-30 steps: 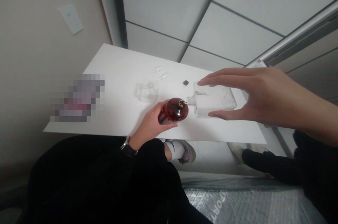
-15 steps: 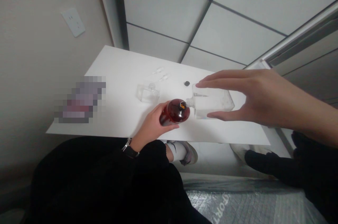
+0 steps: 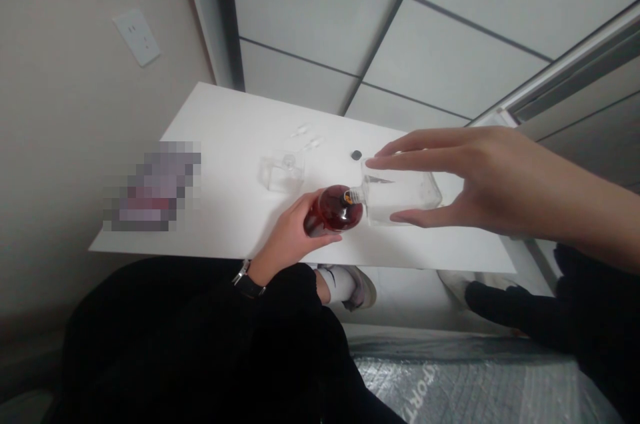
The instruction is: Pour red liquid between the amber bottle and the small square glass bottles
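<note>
My left hand is wrapped round a dark red-brown bottle above the white table. In my right hand is a clear square bottle, gripped between thumb and fingers and tipped on its side. Its threaded neck points left and lies over the mouth of the brown bottle. Whether liquid passes between the two cannot be made out. A second clear square bottle stands left of the brown one, and a small black cap lies behind the bottles.
Two small clear pieces lie at the back of the white table. A pixelated object is on the table's left end. A wall with a socket rises at left, and panelled doors stand behind the table.
The clear bottle's neck has shifted slightly left over the brown bottle's mouth. Both hands keep their grips, and the camera view has moved a little.
</note>
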Available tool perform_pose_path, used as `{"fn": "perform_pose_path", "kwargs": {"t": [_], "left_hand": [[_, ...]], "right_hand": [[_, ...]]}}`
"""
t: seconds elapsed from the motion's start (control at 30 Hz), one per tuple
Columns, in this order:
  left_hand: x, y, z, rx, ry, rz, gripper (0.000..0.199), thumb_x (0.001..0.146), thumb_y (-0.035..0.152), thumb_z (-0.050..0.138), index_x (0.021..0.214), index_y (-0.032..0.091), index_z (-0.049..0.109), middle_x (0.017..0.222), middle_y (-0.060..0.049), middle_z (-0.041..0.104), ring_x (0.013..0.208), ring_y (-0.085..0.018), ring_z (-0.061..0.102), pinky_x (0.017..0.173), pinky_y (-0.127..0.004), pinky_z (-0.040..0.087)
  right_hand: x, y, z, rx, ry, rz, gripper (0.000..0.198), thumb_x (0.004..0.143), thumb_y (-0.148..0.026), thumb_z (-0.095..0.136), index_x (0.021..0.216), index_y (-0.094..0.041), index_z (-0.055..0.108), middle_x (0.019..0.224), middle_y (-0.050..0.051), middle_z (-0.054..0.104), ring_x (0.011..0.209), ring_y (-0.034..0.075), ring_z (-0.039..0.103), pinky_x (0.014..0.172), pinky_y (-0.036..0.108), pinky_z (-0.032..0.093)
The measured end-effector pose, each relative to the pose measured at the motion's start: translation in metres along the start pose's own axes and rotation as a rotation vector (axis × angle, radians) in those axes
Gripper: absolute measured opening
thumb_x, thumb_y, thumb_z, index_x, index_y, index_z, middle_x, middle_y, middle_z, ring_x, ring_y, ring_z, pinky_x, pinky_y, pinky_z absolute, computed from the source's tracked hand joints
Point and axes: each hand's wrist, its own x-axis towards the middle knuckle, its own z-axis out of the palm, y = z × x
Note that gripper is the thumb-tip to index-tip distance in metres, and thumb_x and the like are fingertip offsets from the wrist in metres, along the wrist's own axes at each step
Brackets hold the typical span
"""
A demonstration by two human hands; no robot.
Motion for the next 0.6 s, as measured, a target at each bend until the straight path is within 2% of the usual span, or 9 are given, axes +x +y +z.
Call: {"fn": "perform_pose_path", "kwargs": {"t": [0.13, 0.33, 0.6], "left_hand": [[0.000, -0.001, 0.001, -0.011, 0.003, -0.005, 0.076, 0.077, 0.035, 0.095, 0.143, 0.026, 0.058, 0.137, -0.010, 0.070, 0.124, -0.030, 0.069, 0.109, -0.051, 0.056], [0.000, -0.002, 0.002, -0.034, 0.000, -0.010, 0.076, 0.077, 0.035, 0.094, 0.144, 0.025, 0.057, 0.137, -0.010, 0.070, 0.124, -0.030, 0.069, 0.108, -0.051, 0.056], [0.000, -0.001, 0.001, -0.018, 0.003, -0.003, 0.077, 0.077, 0.034, 0.095, 0.143, 0.024, 0.058, 0.137, -0.011, 0.071, 0.123, -0.030, 0.070, 0.107, -0.050, 0.056]], "right_hand": [[0.005, 0.000, -0.005, -0.025, -0.034, -0.011, 0.047, 0.095, -0.047, 0.066, 0.135, -0.026, 0.077, 0.133, 0.007, 0.078, 0.105, 0.030, 0.079, 0.081, 0.043, 0.059], [0.014, -0.003, -0.010, -0.035, -0.107, 0.036, 0.044, 0.089, -0.046, 0.074, 0.132, -0.035, 0.078, 0.131, 0.003, 0.079, 0.105, 0.031, 0.078, 0.082, 0.041, 0.057], [0.022, -0.007, -0.014, -0.088, -0.128, 0.004, 0.042, 0.088, -0.046, 0.076, 0.128, -0.034, 0.080, 0.128, 0.003, 0.080, 0.101, 0.029, 0.078, 0.080, 0.040, 0.056]]}}
